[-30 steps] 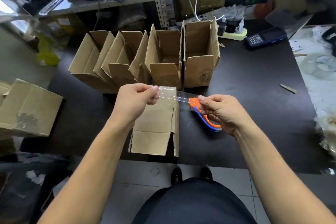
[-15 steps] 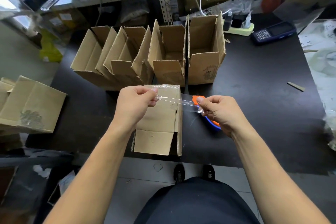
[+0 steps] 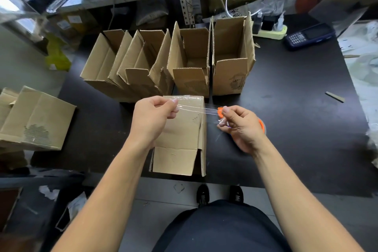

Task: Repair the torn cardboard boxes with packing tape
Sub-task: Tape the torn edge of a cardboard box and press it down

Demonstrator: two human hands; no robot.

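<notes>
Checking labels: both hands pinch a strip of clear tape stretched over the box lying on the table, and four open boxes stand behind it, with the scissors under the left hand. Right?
One error: the scissors lie under the right hand, not the left hand, per the head view. The tape, box and open boxes are as stated.

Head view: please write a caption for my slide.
Both hands stretch clear packing tape above a cardboard box.
</notes>
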